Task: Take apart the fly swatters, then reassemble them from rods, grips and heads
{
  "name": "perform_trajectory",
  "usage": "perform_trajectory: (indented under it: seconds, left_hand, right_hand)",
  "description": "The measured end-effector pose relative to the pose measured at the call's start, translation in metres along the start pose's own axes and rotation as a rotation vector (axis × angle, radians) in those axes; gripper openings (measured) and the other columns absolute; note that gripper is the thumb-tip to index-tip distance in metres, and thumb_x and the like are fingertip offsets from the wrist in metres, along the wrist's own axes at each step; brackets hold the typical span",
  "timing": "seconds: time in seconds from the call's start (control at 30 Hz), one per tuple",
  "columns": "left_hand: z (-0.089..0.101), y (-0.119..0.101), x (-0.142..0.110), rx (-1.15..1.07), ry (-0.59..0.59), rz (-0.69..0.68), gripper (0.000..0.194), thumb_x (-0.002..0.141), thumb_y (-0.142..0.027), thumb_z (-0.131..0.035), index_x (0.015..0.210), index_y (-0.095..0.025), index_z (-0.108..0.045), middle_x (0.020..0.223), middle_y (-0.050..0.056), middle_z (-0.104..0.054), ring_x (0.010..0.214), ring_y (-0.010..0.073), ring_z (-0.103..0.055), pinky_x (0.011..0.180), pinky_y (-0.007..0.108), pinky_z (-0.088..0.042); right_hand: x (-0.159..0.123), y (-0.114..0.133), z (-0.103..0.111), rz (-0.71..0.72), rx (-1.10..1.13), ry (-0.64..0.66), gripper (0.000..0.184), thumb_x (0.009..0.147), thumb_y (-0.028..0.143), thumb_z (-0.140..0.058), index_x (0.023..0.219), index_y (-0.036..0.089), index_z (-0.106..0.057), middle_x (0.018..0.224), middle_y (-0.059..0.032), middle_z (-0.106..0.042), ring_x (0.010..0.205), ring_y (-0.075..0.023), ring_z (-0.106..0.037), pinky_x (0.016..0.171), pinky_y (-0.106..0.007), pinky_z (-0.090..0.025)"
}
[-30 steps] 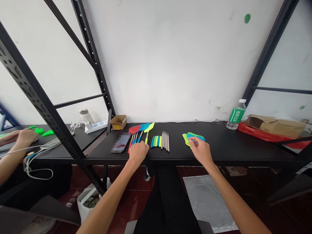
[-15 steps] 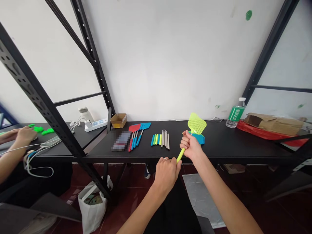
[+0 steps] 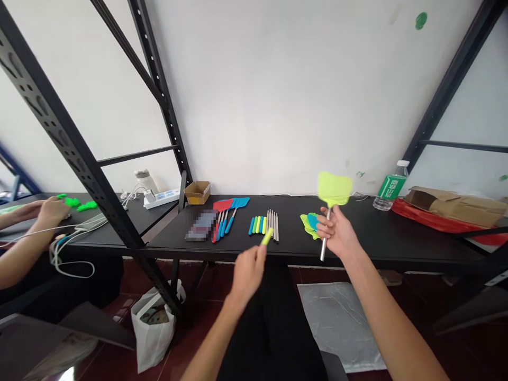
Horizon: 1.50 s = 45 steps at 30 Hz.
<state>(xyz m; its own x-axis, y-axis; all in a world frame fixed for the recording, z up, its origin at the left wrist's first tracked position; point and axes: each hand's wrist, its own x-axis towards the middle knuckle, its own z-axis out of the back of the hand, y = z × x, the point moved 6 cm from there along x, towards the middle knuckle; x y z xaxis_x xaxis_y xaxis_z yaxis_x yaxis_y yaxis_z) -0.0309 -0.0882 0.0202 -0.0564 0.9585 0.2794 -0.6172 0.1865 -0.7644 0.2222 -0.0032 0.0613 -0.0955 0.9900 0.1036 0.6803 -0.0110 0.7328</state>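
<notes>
My right hand (image 3: 335, 230) is closed around the metal rod of a yellow-green fly swatter (image 3: 334, 188), its head up and the bare rod end pointing down. In my left hand (image 3: 249, 267), which is closed, a yellow handle sleeve (image 3: 267, 236) sticks up, apart from the rod. Behind my right hand lie loose swatter heads (image 3: 309, 225), green and blue, partly hidden. Blue, green and yellow handle sleeves (image 3: 257, 225) lie in a row beside several metal rods (image 3: 276, 227). Further left are fly swatters with red and blue heads (image 3: 239, 202).
On the black table (image 3: 357, 254) stand a small cardboard box (image 3: 197, 192) and a water bottle (image 3: 391, 186). A red bag with flattened cardboard (image 3: 448, 201) lies at right. Left, beyond a black metal post (image 3: 71, 127), a co-worker's hands (image 3: 51, 211) are near green pieces.
The yellow handle sleeve has come off the swatter's rod. My left hand moved left with the sleeve; my right hand moved right, holding the swatter by its bared rod.
</notes>
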Motion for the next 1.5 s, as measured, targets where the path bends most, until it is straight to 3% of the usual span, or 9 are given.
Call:
perform_trajectory:
  seconds: [0.1, 0.2, 0.53, 0.63, 0.77, 0.87, 1.17, 1.33, 1.5]
  left_hand:
    - [0.037, 0.019, 0.048, 0.496, -0.147, 0.034, 0.044, 0.101, -0.045, -0.034, 0.078, -0.019, -0.061, 0.074, 0.009, -0.065, 0.073, 0.0245, -0.062, 0.062, 0.028, -0.031]
    - [0.039, 0.031, 0.083, 0.727, -0.145, 0.042, 0.043, 0.102, -0.040, -0.036, 0.089, -0.015, -0.068, 0.087, 0.015, -0.069, 0.086, 0.0289, -0.066, 0.067, 0.029, -0.037]
    - [0.024, 0.035, 0.091, 0.644, -0.143, 0.011, 0.045, 0.102, -0.043, -0.037, 0.103, -0.015, -0.072, 0.105, 0.016, -0.066, 0.101, 0.0286, -0.063, 0.077, 0.030, -0.043]
    - [0.023, 0.016, 0.079, 0.317, -0.166, -0.063, 0.042, 0.100, -0.045, -0.043, 0.116, -0.017, -0.070, 0.112, 0.014, -0.066, 0.105, 0.0272, -0.061, 0.085, 0.032, -0.045]
    - [-0.022, -0.022, 0.053, -0.629, 0.300, -0.083, 0.052, 0.092, -0.060, -0.051, 0.103, -0.015, -0.075, 0.104, 0.014, -0.070, 0.096, 0.0260, -0.065, 0.080, 0.033, -0.050]
    - [-0.045, -0.043, 0.039, -1.100, 0.416, 0.029, 0.047, 0.086, -0.059, -0.063, 0.076, -0.014, -0.072, 0.109, 0.015, -0.070, 0.101, 0.0265, -0.065, 0.088, 0.036, -0.050]
    - [-0.051, -0.040, 0.045, -1.346, 0.034, 0.215, 0.043, 0.074, -0.044, -0.080, 0.053, -0.015, -0.057, 0.074, 0.006, -0.064, 0.086, 0.0173, -0.063, 0.078, 0.027, -0.047]
    - [-0.042, -0.034, 0.048, -1.363, -0.186, 0.206, 0.042, 0.070, -0.038, -0.083, 0.054, -0.015, -0.053, 0.058, -0.004, -0.048, 0.057, 0.0074, -0.048, 0.059, 0.023, -0.041]
    - [-0.032, -0.028, 0.049, -1.357, -0.370, 0.197, 0.033, 0.064, -0.035, -0.087, 0.062, -0.013, -0.061, 0.060, -0.004, -0.051, 0.059, 0.0086, -0.051, 0.060, 0.024, -0.042]
  right_hand:
    - [-0.006, -0.017, 0.005, -0.020, -0.045, -0.034, 0.024, 0.088, 0.041, -0.069, 0.091, 0.022, -0.054, 0.061, 0.0070, -0.037, 0.041, -0.0062, -0.025, 0.035, -0.016, -0.023]
    - [-0.009, -0.035, 0.006, -0.036, -0.029, -0.048, 0.026, 0.084, 0.037, -0.074, 0.093, 0.020, -0.056, 0.062, 0.0076, -0.036, 0.043, -0.0052, -0.027, 0.036, -0.014, -0.024]
    - [-0.028, -0.056, -0.011, -0.192, -0.130, 0.070, 0.033, 0.084, 0.042, -0.074, 0.087, 0.020, -0.050, 0.058, 0.0109, -0.028, 0.041, -0.0037, -0.013, 0.033, -0.014, -0.014]
    - [-0.037, -0.068, -0.025, -0.344, -0.053, 0.186, 0.034, 0.086, 0.041, -0.073, 0.085, 0.021, -0.045, 0.057, 0.0113, -0.026, 0.041, -0.0044, -0.009, 0.032, -0.014, -0.011]
    - [-0.053, -0.087, -0.052, -0.535, 0.055, 0.367, 0.037, 0.087, 0.041, -0.073, 0.085, 0.023, -0.041, 0.056, 0.0121, -0.023, 0.041, -0.0048, -0.004, 0.031, -0.015, -0.007]
    - [-0.058, -0.095, -0.065, -0.563, 0.054, 0.397, 0.038, 0.087, 0.042, -0.073, 0.085, 0.023, -0.041, 0.055, 0.0126, -0.023, 0.040, -0.0042, -0.003, 0.031, -0.015, -0.006]
    - [-0.045, -0.093, -0.073, -0.368, -0.153, 0.265, 0.042, 0.079, 0.051, -0.076, 0.083, 0.020, -0.049, 0.053, 0.0125, -0.029, 0.041, -0.0029, -0.009, 0.033, -0.016, -0.007]
    - [-0.034, -0.099, -0.078, -0.227, -0.339, 0.219, 0.045, 0.078, 0.058, -0.073, 0.078, 0.020, -0.049, 0.053, 0.0116, -0.031, 0.040, -0.0030, -0.012, 0.034, -0.015, -0.008]
    - [-0.022, -0.101, -0.089, -0.115, -0.544, 0.201, 0.043, 0.084, 0.060, -0.063, 0.075, 0.021, -0.049, 0.054, 0.0094, -0.030, 0.040, -0.0054, -0.017, 0.037, -0.019, -0.011]
